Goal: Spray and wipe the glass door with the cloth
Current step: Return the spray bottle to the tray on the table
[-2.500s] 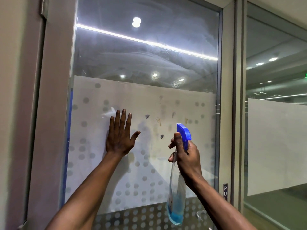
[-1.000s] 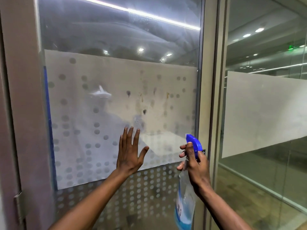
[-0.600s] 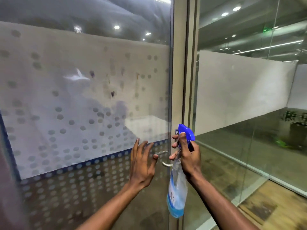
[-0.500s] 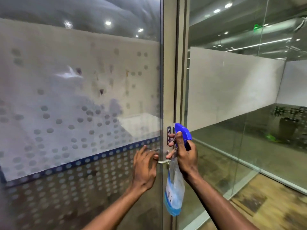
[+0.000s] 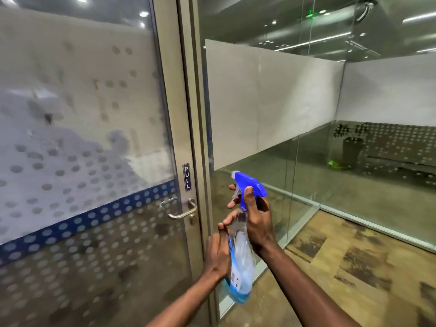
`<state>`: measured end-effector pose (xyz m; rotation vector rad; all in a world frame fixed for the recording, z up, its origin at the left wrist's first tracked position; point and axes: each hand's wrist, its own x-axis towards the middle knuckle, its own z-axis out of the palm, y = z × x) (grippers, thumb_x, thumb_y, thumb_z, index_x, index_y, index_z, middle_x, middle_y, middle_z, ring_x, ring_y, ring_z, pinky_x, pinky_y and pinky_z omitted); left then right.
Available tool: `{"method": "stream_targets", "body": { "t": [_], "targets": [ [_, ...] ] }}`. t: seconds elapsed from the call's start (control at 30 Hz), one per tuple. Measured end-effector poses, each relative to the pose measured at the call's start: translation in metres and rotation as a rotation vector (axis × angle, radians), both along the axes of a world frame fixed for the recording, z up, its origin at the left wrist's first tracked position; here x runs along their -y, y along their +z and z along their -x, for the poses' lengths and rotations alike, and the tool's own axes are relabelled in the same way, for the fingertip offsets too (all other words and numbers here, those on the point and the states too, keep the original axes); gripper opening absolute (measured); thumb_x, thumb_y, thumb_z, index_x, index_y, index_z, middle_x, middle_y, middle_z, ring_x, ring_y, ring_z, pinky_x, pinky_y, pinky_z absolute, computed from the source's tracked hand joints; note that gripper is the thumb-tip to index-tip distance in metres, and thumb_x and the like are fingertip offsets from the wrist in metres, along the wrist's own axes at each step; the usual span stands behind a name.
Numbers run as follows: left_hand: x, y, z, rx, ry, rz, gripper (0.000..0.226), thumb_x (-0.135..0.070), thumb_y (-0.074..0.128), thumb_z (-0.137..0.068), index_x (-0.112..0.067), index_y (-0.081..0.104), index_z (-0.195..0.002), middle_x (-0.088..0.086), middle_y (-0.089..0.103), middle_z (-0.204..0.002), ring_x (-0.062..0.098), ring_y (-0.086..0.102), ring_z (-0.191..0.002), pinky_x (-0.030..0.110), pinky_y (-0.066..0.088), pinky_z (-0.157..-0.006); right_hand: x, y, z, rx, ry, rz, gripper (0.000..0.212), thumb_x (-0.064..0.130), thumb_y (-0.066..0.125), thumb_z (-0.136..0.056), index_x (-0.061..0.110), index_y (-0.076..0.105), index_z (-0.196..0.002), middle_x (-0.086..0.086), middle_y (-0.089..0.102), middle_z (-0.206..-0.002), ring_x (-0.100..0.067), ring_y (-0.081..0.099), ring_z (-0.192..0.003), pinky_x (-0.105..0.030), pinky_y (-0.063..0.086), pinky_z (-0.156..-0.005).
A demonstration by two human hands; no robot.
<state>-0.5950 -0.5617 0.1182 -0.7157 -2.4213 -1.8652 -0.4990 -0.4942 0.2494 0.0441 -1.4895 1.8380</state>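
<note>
Low in the middle of the frame, the right hand (image 5: 257,223) is gripping the neck of a clear plastic spray bottle with a blue trigger head (image 5: 243,263). The left hand (image 5: 218,253) is closing around the bottle's body and hiding part of its label. The frosted, dotted glass door (image 5: 77,142) is filling the left half, its edges cut off; smudges on it are blurring. No cloth is showing.

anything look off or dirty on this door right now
Yes. The glass door has dark specks and streaky smudges on its frosted band, the clearest speck at the left. No cloth is in view: both the left hand and right hand are on the spray bottle.
</note>
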Motion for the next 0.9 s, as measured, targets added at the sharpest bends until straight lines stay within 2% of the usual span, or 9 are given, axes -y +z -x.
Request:
{"method": "stream_targets", "body": {
  "t": [0.13, 0.3, 0.4, 0.47, 0.5, 0.57, 0.7, 0.77, 0.9],
  "targets": [
    [-0.041, -0.008, -0.036, 0.070, -0.010, -0.023, 0.100, -0.097, 0.010, -0.074, -0.007, 0.055, -0.071, 0.017, 0.059, -0.073, 0.019, 0.050, -0.066, 0.045, 0.042, -0.066, -0.045, -0.025, -0.026, 0.094, -0.100, 0.009, 0.067, 0.092, 0.061, -0.067, 0.030, 0.077, -0.087, -0.005, 0.073, -0.079, -0.028, 0.072, -0.059, -0.037, 0.059, -0.063],
    [-0.095, -0.008, -0.094, 0.072, -0.102, -0.090, 0.074, -0.088, 0.015, -0.082, -0.022, 0.032, -0.054, -0.004, 0.032, -0.054, 0.014, 0.028, -0.055, 0.040, 0.020, -0.056, -0.105, -0.062, -0.075, 0.221, -0.315, -0.063, 0.060, 0.074, 0.065, -0.078, 0.017, 0.068, -0.094, -0.009, 0.074, -0.085, -0.024, 0.074, -0.074, -0.042, 0.057, -0.075],
    [-0.130, -0.011, -0.124, 0.120, -0.104, -0.116, 0.083, -0.091, 0.015, -0.082, -0.015, 0.034, -0.053, -0.004, 0.036, -0.052, 0.013, 0.033, -0.053, 0.044, 0.025, -0.054, -0.135, -0.089, -0.119, 0.303, -0.425, -0.184, 0.039, 0.057, 0.073, -0.081, 0.026, 0.068, -0.105, 0.007, 0.076, -0.090, -0.014, 0.071, -0.081, -0.035, 0.057, -0.076],
    [-0.156, -0.015, -0.147, 0.134, -0.129, -0.133, 0.083, -0.082, 0.016, -0.086, -0.012, 0.042, -0.050, -0.007, 0.040, -0.043, 0.007, 0.035, -0.046, 0.034, 0.028, -0.051, -0.157, -0.107, -0.151, 0.381, -0.487, -0.229, 0.027, 0.041, 0.080, -0.083, 0.029, 0.072, -0.106, 0.008, 0.077, -0.093, -0.009, 0.071, -0.082, -0.030, 0.058, -0.074],
    [-0.168, -0.016, -0.162, 0.136, -0.149, -0.136, 0.082, -0.076, 0.017, -0.089, -0.009, 0.048, -0.052, -0.003, 0.045, -0.040, 0.009, 0.038, -0.042, 0.028, 0.027, -0.048, -0.167, -0.115, -0.168, 0.412, -0.514, -0.237, 0.022, 0.033, 0.082, -0.084, 0.028, 0.073, -0.103, 0.007, 0.077, -0.090, -0.008, 0.070, -0.078, -0.028, 0.057, -0.070],
    [-0.190, -0.025, -0.187, 0.147, -0.180, -0.128, 0.076, -0.066, 0.020, -0.091, -0.005, 0.057, -0.067, 0.011, 0.058, -0.052, 0.024, 0.053, -0.051, 0.028, 0.033, -0.051, -0.184, -0.125, -0.199, 0.453, -0.574, -0.260, 0.017, 0.025, 0.084, -0.084, 0.026, 0.074, -0.099, 0.008, 0.076, -0.085, -0.006, 0.067, -0.072, -0.024, 0.055, -0.065],
    [-0.238, -0.052, -0.234, 0.169, -0.334, -0.059, 0.091, -0.080, 0.014, -0.087, -0.011, 0.074, -0.078, 0.010, 0.072, -0.067, 0.028, 0.070, -0.068, 0.047, 0.051, -0.065, -0.215, -0.137, -0.260, 0.514, -0.716, -0.251, 0.022, 0.038, 0.082, -0.081, 0.028, 0.073, -0.098, 0.015, 0.073, -0.082, -0.006, 0.068, -0.073, -0.020, 0.053, -0.062],
    [-0.257, -0.055, -0.257, 0.203, -0.400, -0.044, 0.089, -0.081, 0.015, -0.086, -0.017, 0.077, -0.086, 0.008, 0.076, -0.074, 0.025, 0.073, -0.074, 0.045, 0.054, -0.069, -0.227, -0.139, -0.286, 0.548, -0.780, -0.242, 0.035, 0.051, 0.077, -0.079, 0.026, 0.073, -0.104, 0.015, 0.073, -0.085, -0.006, 0.069, -0.077, -0.019, 0.055, -0.064],
    [-0.296, -0.057, -0.297, 0.212, -0.514, -0.024, 0.083, -0.078, 0.016, -0.086, -0.021, 0.077, -0.093, 0.006, 0.076, -0.077, 0.019, 0.073, -0.074, 0.043, 0.056, -0.070, -0.248, -0.146, -0.330, 0.586, -0.896, -0.208, 0.042, 0.056, 0.074, -0.081, 0.024, 0.073, -0.108, 0.014, 0.073, -0.089, -0.006, 0.070, -0.083, -0.018, 0.057, -0.069]
  ]
}}
